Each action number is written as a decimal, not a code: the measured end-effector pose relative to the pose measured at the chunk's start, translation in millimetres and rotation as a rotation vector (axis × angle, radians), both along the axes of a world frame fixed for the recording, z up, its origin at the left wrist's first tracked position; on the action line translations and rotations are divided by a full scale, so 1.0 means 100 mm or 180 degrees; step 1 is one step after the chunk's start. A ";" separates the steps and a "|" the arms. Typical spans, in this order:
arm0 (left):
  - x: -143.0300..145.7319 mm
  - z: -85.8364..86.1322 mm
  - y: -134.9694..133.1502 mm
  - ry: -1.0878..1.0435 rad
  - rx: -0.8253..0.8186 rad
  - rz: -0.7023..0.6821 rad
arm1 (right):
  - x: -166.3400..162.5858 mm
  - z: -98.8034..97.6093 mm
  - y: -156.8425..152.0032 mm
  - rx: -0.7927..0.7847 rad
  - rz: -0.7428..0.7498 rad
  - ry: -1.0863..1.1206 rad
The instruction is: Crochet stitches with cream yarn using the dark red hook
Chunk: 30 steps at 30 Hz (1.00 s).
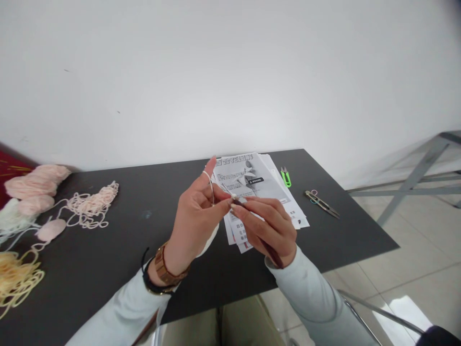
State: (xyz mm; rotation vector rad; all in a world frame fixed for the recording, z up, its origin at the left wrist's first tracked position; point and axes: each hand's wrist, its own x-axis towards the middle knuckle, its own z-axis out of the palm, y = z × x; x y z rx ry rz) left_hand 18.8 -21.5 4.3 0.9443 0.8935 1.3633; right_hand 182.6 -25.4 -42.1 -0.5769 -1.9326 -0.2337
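Observation:
My left hand (194, 211) is raised above the table with the index finger up and a strand of white yarn (210, 180) looped round it. Its thumb and fingers pinch a small bit of white yarn work, mostly hidden by the fingertips. Below the palm, a white rounded piece (209, 241) shows in part; I cannot make out what it is. In my right hand (272, 223) is a crochet hook (272, 253) with a brown handle running back under the palm. The hook's tip meets the yarn at the left fingertips. Printed sheets (234, 169) lie beneath both hands.
On the dark table (137, 250), green thread snips (285, 178) and metal snips (321, 203) lie to the right. Loose pink yarn (95, 204), pink skeins (34, 185) and yellow yarn (16, 278) are at the left. A white wall (201, 86) stands behind.

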 end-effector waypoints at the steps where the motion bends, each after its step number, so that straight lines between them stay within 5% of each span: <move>1: 0.00 0.00 -0.01 0.0263 0.0144 0.0119 | -0.01 0.00 -0.01 0.0013 -0.0005 0.0045; 5: -0.04 -0.03 0.01 0.0810 0.0418 0.0311 | -0.09 0.02 0.00 -0.0253 0.0074 0.0595; 30: -0.11 0.04 0.08 0.0619 -0.0072 -0.0371 | -0.02 0.04 0.12 -0.0976 0.0508 0.1680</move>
